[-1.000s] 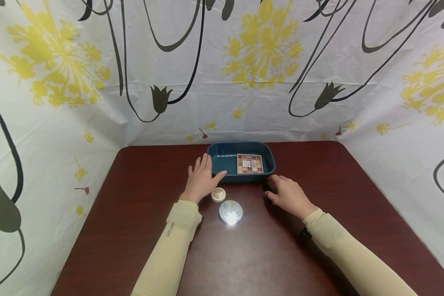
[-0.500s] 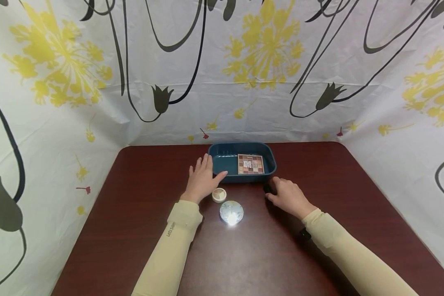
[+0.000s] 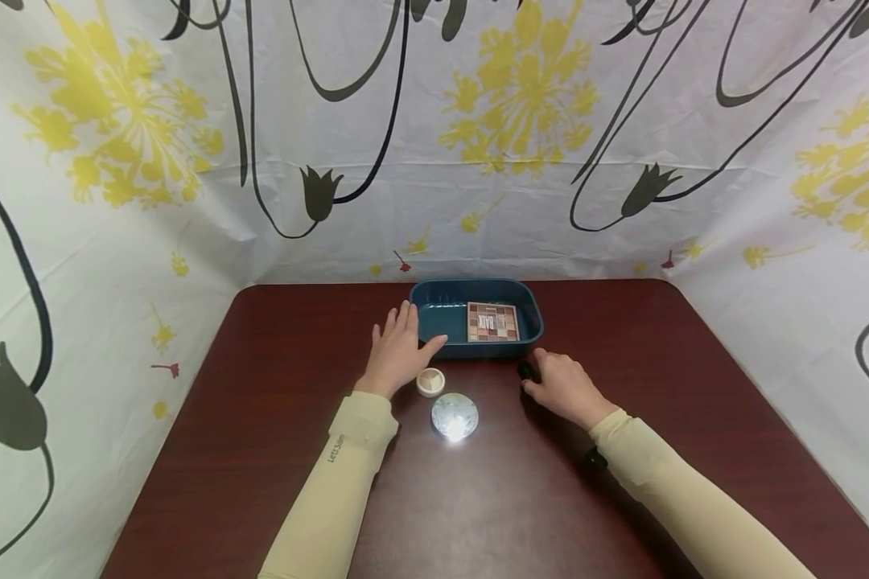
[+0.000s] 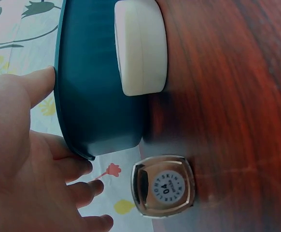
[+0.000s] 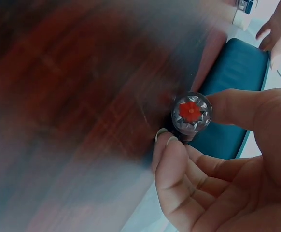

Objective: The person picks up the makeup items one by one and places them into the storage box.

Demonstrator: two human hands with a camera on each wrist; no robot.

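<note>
My left hand (image 3: 394,354) reaches to the near left corner of a dark teal tray (image 3: 478,351), fingers spread and fairly straight, with thumb and fingertips at its rim. Inside the tray lies an eyeshadow palette (image 3: 492,322). Off the tray's near right corner, my right hand (image 3: 566,388) pinches a small dark tube (image 5: 191,112) between thumb and fingers. The tube's round end is clear and faceted with a red centre. A small white round pot (image 3: 430,383) sits close to my left wrist, and a shiny round disc (image 3: 455,416) reflects light just nearer.
In the left wrist view, a square-based bottle (image 4: 163,186) with an "04" label on its base lies below the tray; my left hand hides it in the head view. The dark red wooden table (image 3: 275,482) meets a patterned cloth (image 3: 376,161) at the back and sides.
</note>
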